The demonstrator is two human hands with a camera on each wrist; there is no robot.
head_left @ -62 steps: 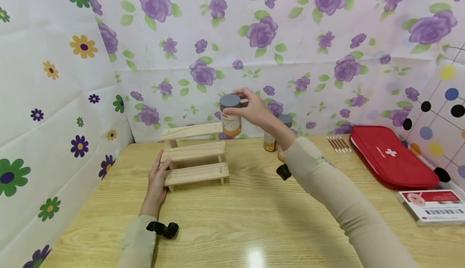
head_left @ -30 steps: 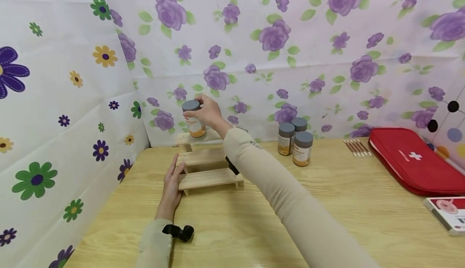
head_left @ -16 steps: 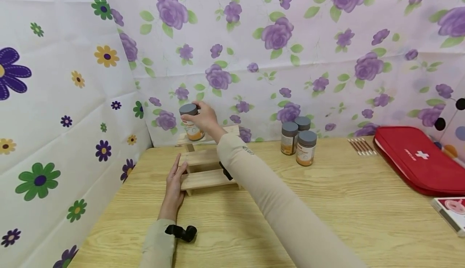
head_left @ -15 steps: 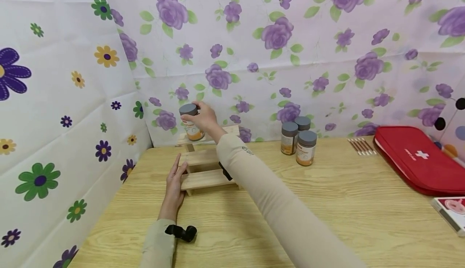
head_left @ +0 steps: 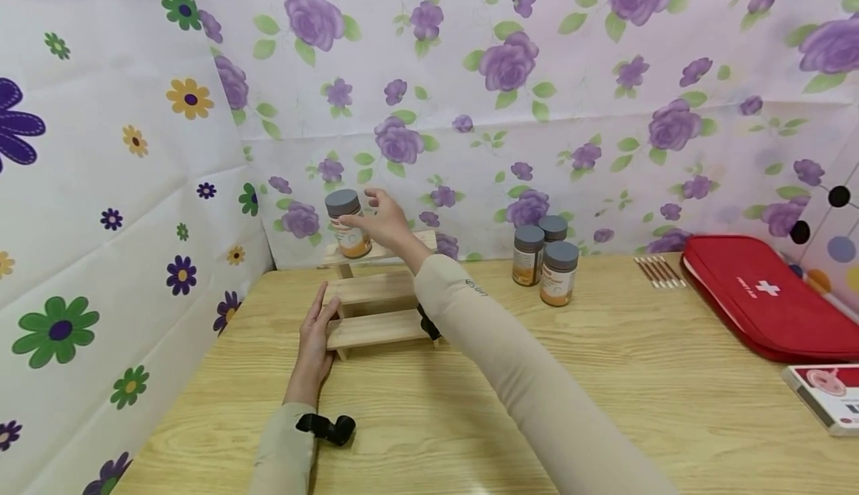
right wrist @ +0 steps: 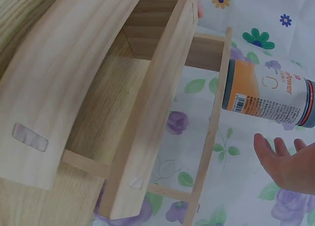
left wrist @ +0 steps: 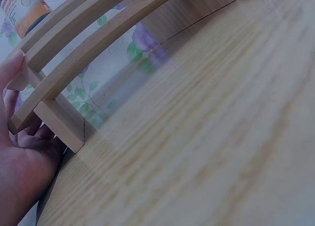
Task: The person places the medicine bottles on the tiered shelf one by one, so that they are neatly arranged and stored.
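The wood-grained table (head_left: 483, 391) bears a three-step wooden stand (head_left: 376, 288) at ten o'clock (one grey-lidded jar (head_left: 352, 238) upright on its top step), three more jars (head_left: 558, 280) at one, white-tipped sticks (head_left: 660, 272) at two, a red pouch (head_left: 772, 301) and white-edged box (head_left: 828, 399) towards three.

We are looking into a booth-like tabletop corner, and we are struggling to tell what kind of room is holding it. A wood-grain worktop (head_left: 470, 405) is spreading below us, while creased rose-patterned sheeting (head_left: 584, 111) is hanging behind, daisy-patterned sheeting (head_left: 107, 174) is closing the left side and dotted sheeting (head_left: 822, 215) is edging the right.
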